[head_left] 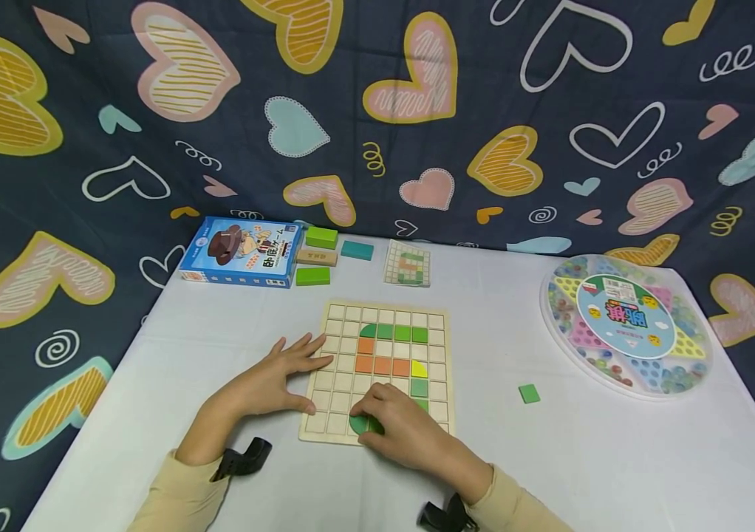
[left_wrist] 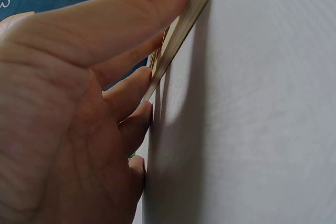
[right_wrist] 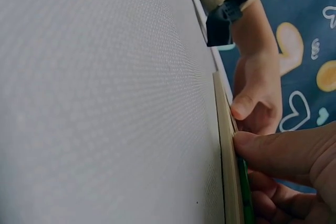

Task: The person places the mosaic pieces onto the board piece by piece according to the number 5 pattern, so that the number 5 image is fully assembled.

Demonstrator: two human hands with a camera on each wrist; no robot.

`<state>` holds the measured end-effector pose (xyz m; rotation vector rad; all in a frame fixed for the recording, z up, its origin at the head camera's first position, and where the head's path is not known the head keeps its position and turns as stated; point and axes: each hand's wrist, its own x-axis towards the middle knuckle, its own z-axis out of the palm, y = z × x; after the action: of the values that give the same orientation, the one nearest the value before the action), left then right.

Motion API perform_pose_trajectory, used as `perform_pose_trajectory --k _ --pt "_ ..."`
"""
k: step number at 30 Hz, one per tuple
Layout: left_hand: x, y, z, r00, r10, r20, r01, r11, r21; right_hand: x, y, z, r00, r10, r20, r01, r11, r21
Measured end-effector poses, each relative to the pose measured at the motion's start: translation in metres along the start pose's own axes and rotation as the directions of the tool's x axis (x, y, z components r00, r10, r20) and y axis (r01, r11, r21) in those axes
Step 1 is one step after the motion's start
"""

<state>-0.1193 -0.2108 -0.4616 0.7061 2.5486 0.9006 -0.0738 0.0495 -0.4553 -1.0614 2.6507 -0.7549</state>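
A square wooden grid board (head_left: 340, 403) lies on the white table, with green, orange and yellow tiles set in several of its cells. My left hand (head_left: 275, 380) rests at the board's left edge, fingers spread and thumb near the lower corner; the left wrist view shows the fingertips along the rim. Low on the board, my right hand (head_left: 404, 428) pinches a green tile (head_left: 374, 425) between thumb and curled fingers. Beside it, a rounded green tile (head_left: 357, 424) shows at the fingertips. The hand hides some cells. In the right wrist view, the thumb (right_wrist: 257, 148) presses by the board's edge.
One loose green tile (head_left: 529, 393) lies right of the board. Behind the board are a pattern card (head_left: 407, 264), a blue game box (head_left: 241, 251) and several small blocks (head_left: 313, 276). A round marble game case (head_left: 626, 325) sits at right. A heart-printed cloth (head_left: 351, 162) hangs behind.
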Motion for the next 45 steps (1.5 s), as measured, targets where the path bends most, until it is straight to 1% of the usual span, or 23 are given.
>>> perform_pose_trajectory --k 5,8,11,14,18,21,26,29,32,36,39,41,43,45 --pt "0.0 0.0 0.0 1.0 0.0 -0.003 0.0 1.0 0.004 -0.002 0.001 -0.003 1.0 -0.007 0.001 0.007 1.0 0.0" --pt "0.0 0.001 0.0 1.0 -0.003 -0.002 0.003 1.0 0.002 -0.007 0.005 -0.011 1.0 0.004 -0.02 -0.003 0.999 0.034" --pt "0.0 0.001 0.001 1.0 -0.012 0.0 0.012 1.0 -0.001 -0.017 0.014 -0.022 0.997 0.026 -0.073 -0.019 0.996 0.09" --pt "0.001 0.001 0.001 1.0 -0.021 0.003 0.021 1.0 -0.006 -0.031 0.029 -0.035 0.987 0.047 -0.152 -0.024 0.989 0.148" --pt "0.001 0.001 0.0 1.0 -0.021 0.005 0.021 1.0 -0.01 -0.056 0.055 -0.05 0.959 0.088 -0.271 -0.041 0.983 0.177" --pt "0.001 0.001 0.0 1.0 -0.022 0.005 0.022 1.0 -0.01 -0.077 0.076 -0.06 0.931 0.144 -0.337 -0.096 0.983 0.156" --pt "0.001 0.0 0.001 1.0 -0.021 0.002 0.021 1.0 -0.008 -0.109 0.109 -0.072 0.884 0.228 -0.408 -0.208 0.974 0.094" --pt "0.001 0.0 0.001 1.0 -0.015 0.002 0.015 1.0 -0.005 -0.125 0.126 -0.078 0.864 0.28 -0.418 -0.27 0.959 0.084" --pt "0.0 0.0 0.0 1.0 -0.01 0.002 0.01 1.0 -0.002 -0.136 0.138 -0.084 0.854 0.343 -0.391 -0.335 0.938 0.091" --pt "-0.001 0.0 0.0 1.0 -0.006 -0.003 0.006 1.0 -0.003 -0.144 0.147 -0.089 0.86 0.393 -0.326 -0.384 0.919 0.094" --pt "-0.001 0.0 0.0 1.0 -0.003 -0.004 0.003 1.0 -0.007 -0.146 0.152 -0.09 0.875 0.389 -0.287 -0.384 0.92 0.077" --pt "-0.001 0.0 0.0 1.0 0.001 -0.005 -0.001 1.0 -0.011 -0.146 0.154 -0.091 0.88 0.386 -0.278 -0.385 0.921 0.059" --pt "0.0 0.001 0.0 1.0 0.003 -0.004 -0.003 1.0 -0.013 -0.145 0.154 -0.093 0.877 0.391 -0.278 -0.393 0.918 0.049" --pt "0.0 0.001 0.0 1.0 0.007 -0.003 -0.007 1.0 -0.012 -0.143 0.152 -0.094 0.868 0.409 -0.281 -0.408 0.911 0.065"
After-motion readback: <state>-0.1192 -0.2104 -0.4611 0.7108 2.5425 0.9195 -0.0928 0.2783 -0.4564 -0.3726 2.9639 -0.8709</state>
